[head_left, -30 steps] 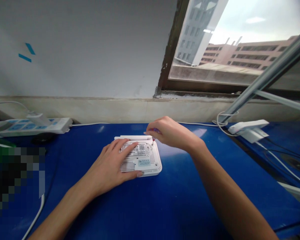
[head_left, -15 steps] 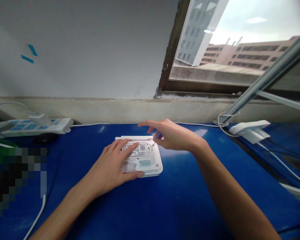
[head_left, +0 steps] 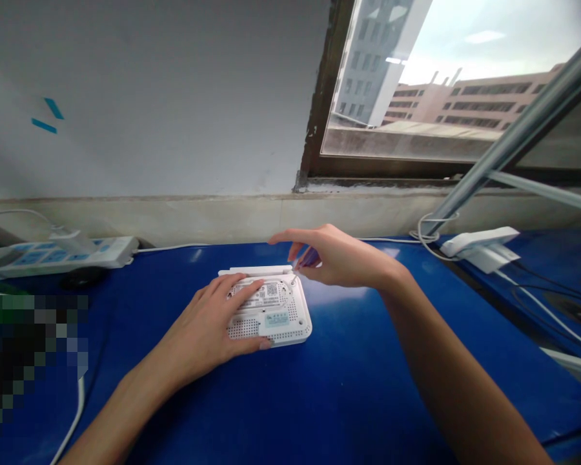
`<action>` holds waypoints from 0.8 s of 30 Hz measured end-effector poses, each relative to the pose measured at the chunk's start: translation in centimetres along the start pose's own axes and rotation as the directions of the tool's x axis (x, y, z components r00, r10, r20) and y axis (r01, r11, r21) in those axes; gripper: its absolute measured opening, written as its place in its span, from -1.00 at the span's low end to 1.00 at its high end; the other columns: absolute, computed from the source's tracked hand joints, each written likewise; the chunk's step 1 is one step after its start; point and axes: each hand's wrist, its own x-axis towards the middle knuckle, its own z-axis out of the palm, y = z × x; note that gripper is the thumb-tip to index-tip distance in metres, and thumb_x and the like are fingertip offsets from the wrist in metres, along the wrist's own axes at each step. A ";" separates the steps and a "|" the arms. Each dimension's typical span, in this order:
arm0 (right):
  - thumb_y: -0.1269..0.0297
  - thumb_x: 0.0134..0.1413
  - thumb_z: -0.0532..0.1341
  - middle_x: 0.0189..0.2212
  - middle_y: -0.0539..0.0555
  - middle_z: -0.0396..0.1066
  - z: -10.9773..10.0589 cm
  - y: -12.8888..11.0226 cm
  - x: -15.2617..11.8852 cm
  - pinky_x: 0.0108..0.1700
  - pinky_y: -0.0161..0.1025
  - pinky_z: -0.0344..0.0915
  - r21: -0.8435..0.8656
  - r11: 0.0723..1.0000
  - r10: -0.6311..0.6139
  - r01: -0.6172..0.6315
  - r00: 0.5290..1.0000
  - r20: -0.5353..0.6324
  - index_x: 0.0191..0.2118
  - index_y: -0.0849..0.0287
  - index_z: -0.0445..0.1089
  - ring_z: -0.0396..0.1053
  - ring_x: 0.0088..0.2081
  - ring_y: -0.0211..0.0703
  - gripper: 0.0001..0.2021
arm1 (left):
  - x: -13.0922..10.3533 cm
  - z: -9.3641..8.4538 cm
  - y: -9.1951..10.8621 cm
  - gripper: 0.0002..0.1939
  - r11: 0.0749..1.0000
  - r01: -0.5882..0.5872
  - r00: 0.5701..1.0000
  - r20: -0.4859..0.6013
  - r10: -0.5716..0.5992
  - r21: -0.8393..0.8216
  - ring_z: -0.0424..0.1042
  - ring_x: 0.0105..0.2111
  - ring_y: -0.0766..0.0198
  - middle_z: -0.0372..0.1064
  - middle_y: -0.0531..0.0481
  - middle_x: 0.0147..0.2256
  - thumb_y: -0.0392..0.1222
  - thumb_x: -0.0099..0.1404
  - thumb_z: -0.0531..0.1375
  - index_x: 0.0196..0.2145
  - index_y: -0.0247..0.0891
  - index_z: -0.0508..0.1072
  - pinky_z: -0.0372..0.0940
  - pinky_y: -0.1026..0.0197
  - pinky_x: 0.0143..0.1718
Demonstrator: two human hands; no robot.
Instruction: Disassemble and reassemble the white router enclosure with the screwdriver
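A white router (head_left: 295, 320) lies underside up on the blue table, with its vent holes, printed label and a folded antenna (head_left: 261, 270) along the far edge showing. My left hand (head_left: 213, 316) grips it from the left, fingers over the label and thumb along the near edge. Above the router's far right corner, my right hand (head_left: 339, 255) is closed on a small screwdriver (head_left: 310, 258) with a purple-blue handle. Its thin shaft slants down to the corner's screw hole; the fingers partly hide the tool, and I cannot tell whether the tip sits inside.
A white power strip (head_left: 68, 255) with a plug stands at the back left, beside a dark round object (head_left: 83, 278). White adapters (head_left: 484, 248) and cables lie at the right near a metal pole (head_left: 494, 148). Behind the table (head_left: 290, 407) are the wall and a window.
The camera view has shifted slightly. The router and both hands keep nearly the same places. My right hand has turned a little around the screwdriver, whose shaft now shows more clearly.
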 end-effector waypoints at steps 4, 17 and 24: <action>0.59 0.05 0.24 -0.18 0.03 0.56 -1.0 -0.1 -0.5 -0.25 -0.35 0.34 0.014 1.000 -0.015 0.016 0.999 -0.029 0.23 0.03 0.35 0.51 -0.28 -0.23 -0.38 | -0.1 -0.7 -1.2 -0.07 0.999 0.010 0.999 0.049 -0.008 -0.031 0.12 0.31 -0.24 0.07 -0.08 0.37 0.40 0.10 0.32 0.36 0.22 0.14 0.14 -0.32 0.24; 0.61 0.03 0.23 -0.15 0.10 0.55 1.9 0.6 1.0 -0.28 -0.36 0.29 0.024 0.998 -0.056 0.056 0.998 -0.001 0.22 0.11 0.36 0.46 -0.30 -0.23 -0.40 | -0.2 -0.7 -2.0 -0.10 0.993 -0.005 0.999 0.051 0.012 -0.121 0.07 0.32 -0.19 0.04 -0.10 0.35 0.28 0.14 0.37 0.35 0.19 0.15 0.10 -0.30 0.28; 0.25 0.30 0.23 -0.10 0.23 0.54 4.2 -0.4 2.4 -0.24 -0.23 0.31 -0.183 0.980 0.049 -0.084 0.981 -0.189 0.18 0.17 0.36 0.49 -0.26 -0.09 -0.63 | -0.2 -0.8 -1.8 -0.12 0.991 -0.032 0.999 0.030 0.036 -0.128 0.08 0.31 -0.21 0.06 -0.13 0.34 0.28 0.14 0.37 0.34 0.17 0.17 0.12 -0.33 0.25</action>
